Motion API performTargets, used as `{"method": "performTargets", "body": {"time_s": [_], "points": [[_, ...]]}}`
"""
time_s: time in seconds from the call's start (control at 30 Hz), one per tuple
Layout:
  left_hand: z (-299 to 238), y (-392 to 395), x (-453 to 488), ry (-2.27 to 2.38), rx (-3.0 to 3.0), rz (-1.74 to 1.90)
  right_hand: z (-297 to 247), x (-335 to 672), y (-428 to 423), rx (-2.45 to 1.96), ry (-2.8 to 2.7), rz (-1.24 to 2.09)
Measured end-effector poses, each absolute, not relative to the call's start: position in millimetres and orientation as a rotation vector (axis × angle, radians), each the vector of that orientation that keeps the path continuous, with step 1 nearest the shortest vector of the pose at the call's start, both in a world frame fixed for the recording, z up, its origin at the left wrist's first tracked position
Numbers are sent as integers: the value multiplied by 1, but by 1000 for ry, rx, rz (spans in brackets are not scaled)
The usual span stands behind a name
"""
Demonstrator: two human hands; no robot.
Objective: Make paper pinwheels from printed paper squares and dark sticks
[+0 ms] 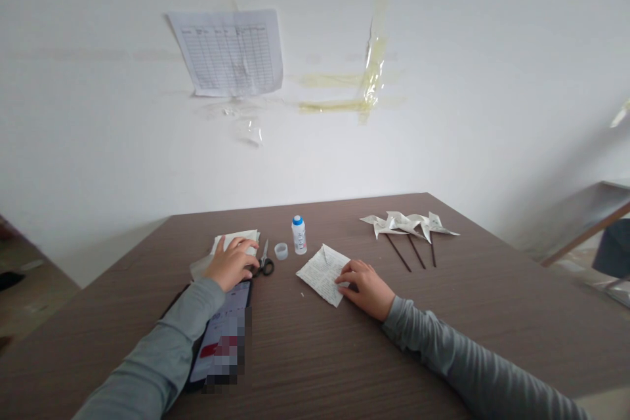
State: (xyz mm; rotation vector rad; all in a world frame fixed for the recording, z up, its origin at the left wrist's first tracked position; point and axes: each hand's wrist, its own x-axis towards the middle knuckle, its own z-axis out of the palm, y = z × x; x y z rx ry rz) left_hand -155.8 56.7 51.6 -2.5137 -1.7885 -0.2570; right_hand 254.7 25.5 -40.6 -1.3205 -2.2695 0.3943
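My left hand [231, 264] lies over a small stack of white paper [235, 242], and its fingertips reach close to a pair of black-handled scissors [264, 261]. My right hand [367, 289] sits at the edge of a printed paper square [321, 274], with thumb and fingers on the paper. A white glue bottle [298, 235] with a blue top stands upright between the hands, and its round clear cap [281, 251] sits beside it. Several paper pinwheels [406, 225] on dark sticks lie further right.
A phone [221, 341] with a pixelated screen lies under my left forearm on the brown wood-grain table [315, 354]. A ruled paper sheet [227, 52] and old tape marks [374, 72] are on the white wall behind. Another table's corner [585, 223] stands at right.
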Motion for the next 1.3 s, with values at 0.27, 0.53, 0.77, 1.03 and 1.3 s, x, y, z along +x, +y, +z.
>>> {"method": "performTargets", "body": {"time_s": [0.27,0.53,0.77,1.03,1.3], "points": [[33,14,-75,-1743,-2618,-472,-39,246,21,-1250,-2305,373],[-2,-13,-27,-1950,-2666,-433,-39,241,20,-1201,-2382,359],[-18,-18,-28,-2017,-2597,-462,-39,245,20,-1187,-2382,349],[-34,-19,-33,-1922,-2567,-507,-48,247,22,-1334,-2380,408],[-25,-22,-33,-2042,-2467,-356,-64,249,28,-1270,-2307,355]]}}
